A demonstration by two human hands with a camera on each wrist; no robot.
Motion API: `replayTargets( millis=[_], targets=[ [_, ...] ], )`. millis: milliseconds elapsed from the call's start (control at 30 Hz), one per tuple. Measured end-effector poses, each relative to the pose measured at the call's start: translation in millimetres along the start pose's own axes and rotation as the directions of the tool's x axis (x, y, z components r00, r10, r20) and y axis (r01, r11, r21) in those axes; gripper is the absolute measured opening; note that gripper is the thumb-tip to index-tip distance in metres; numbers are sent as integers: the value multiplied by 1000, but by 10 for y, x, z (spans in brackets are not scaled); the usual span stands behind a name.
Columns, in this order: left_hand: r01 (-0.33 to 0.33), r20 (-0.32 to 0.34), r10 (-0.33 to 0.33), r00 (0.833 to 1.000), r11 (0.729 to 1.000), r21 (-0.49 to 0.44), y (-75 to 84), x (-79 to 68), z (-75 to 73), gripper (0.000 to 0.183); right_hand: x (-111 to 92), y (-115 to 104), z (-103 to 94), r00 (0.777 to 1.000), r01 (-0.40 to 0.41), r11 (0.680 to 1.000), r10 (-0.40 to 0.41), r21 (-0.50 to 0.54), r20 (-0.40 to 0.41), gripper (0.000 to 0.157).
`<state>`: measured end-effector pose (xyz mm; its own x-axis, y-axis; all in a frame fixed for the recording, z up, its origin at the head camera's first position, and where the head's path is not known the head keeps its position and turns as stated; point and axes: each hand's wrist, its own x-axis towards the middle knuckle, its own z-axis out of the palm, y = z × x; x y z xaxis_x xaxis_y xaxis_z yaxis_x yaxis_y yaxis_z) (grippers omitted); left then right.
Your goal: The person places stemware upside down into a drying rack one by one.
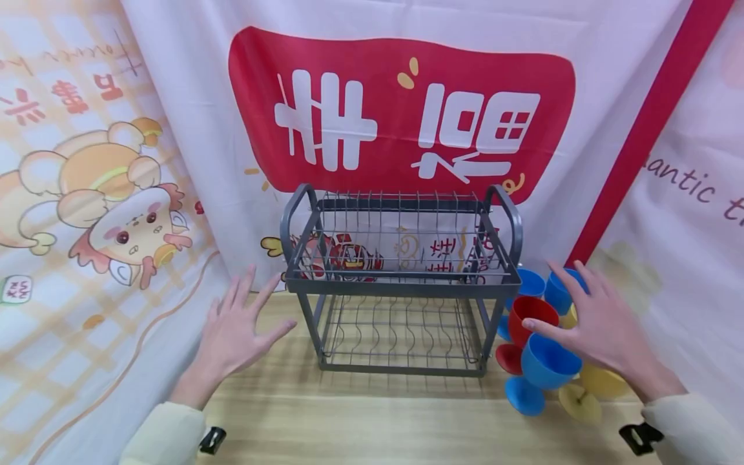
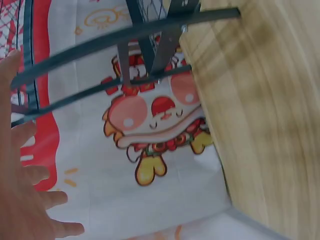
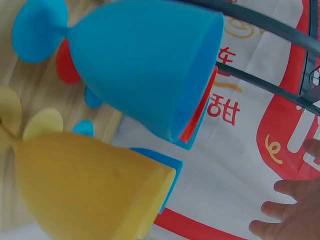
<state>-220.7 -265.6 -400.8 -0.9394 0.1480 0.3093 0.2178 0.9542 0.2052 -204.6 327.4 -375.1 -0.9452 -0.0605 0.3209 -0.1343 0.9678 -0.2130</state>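
A dark grey two-tier dish rack [image 1: 401, 284] with wire shelves stands in the middle of the wooden table, bearing nothing on either tier. To its left, my left hand [image 1: 235, 329] is held in the air with fingers spread, touching nothing. My right hand [image 1: 599, 316] hovers on the other side above a group of plastic goblets, its fingers also spread. Among these are a blue goblet [image 1: 549, 361] in front, a red goblet [image 1: 531, 320] behind it and a yellow goblet [image 3: 95, 182], partly hidden by the hand and wrist in the head view.
A white cloth with a red printed panel [image 1: 401, 58] hangs behind the rack. Printed cloths also flank the table at left [image 1: 87, 258] and right [image 1: 686, 258]. The wooden tabletop [image 1: 372, 420] stretches in front of the rack.
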Motion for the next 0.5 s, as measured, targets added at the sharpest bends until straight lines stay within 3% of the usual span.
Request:
replayTargets(
  millis=[133, 267, 500],
  targets=[
    [-59, -64, 59, 996, 998, -4, 98, -87, 123, 88, -157, -43, 74, 994, -9, 998, 16, 62, -104, 117],
    [-114, -137, 112, 984, 993, -7, 216, -166, 256, 87, -333, -57, 145, 986, -48, 992, 66, 117, -152, 117],
    [-193, -312, 177, 934, 981, -22, 402, -295, 425, 87, -609, -115, 261, 959, -186, 950, 231, 252, -161, 113]
  ],
)
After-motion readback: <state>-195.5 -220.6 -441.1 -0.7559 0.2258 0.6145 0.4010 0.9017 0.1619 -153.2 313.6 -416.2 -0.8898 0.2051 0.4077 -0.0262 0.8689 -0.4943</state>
